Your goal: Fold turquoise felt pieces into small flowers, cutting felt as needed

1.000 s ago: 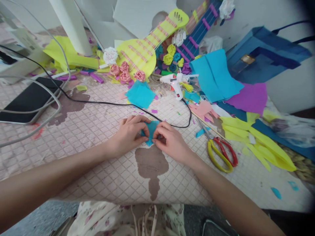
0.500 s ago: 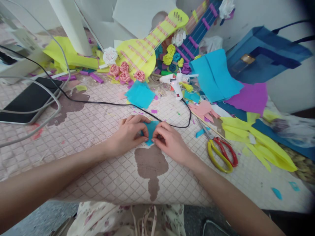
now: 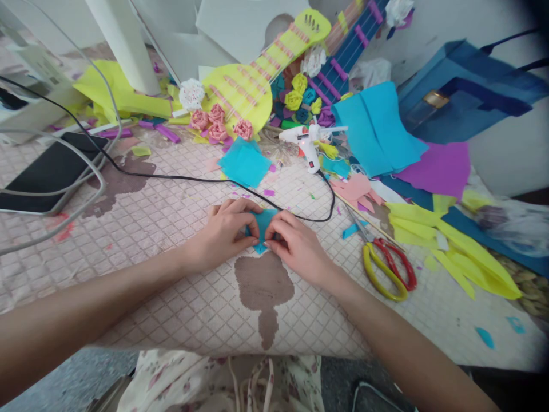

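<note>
Fingers [image 3: 251,224] of the left hand [image 3: 223,233] and right hand [image 3: 298,246] pinch a small blue paper piece [image 3: 263,220], pressing it onto the quilted tabletop [image 3: 171,229]. Scissors [image 3: 388,266] lie off to the right, with the black cord [image 3: 333,199] just beyond the hands.

A quilted pink tablecloth [image 3: 171,297] with brown patches covers the work surface. Behind it stand a pale wall [image 3: 433,28] and a white post [image 3: 124,46]. Grey speckled floor [image 3: 81,389] shows below the table edge.
</note>
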Demonstrator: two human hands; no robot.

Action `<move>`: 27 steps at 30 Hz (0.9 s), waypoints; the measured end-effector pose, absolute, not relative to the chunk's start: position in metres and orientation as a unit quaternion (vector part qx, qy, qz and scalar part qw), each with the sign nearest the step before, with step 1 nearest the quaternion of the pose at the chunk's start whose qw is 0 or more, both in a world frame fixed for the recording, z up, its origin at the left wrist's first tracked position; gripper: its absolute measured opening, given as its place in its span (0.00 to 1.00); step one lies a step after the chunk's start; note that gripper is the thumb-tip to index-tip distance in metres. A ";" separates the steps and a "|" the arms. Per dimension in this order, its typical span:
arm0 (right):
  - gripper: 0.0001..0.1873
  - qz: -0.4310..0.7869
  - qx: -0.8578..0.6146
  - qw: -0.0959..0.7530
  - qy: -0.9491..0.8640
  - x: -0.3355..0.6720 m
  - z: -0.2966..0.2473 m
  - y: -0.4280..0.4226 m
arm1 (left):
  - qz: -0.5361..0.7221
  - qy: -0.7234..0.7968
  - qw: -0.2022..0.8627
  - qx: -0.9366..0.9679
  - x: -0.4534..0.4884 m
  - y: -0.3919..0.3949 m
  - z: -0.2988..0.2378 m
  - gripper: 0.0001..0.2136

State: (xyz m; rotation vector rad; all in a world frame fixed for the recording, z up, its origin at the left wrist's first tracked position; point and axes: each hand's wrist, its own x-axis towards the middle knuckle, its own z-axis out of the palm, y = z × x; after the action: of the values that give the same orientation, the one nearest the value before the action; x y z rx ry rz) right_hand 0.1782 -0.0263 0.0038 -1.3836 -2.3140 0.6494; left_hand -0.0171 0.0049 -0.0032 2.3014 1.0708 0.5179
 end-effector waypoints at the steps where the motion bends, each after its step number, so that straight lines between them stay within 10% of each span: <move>1: 0.06 0.233 -0.492 0.183 -0.818 0.178 0.004 -0.026 | 0.193 0.398 0.271 0.855 -0.017 0.005 -0.003 0.02; 27: 0.04 0.230 -0.511 0.174 -0.810 0.174 0.007 -0.031 | 0.176 0.395 0.269 0.860 -0.017 0.004 0.003 0.04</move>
State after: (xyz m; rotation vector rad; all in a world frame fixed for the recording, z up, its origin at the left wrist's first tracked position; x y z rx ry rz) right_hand 0.1739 -0.0308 0.0070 -1.4471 -2.2959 0.6525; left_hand -0.0173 0.0040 0.0033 2.3200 1.0661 0.4737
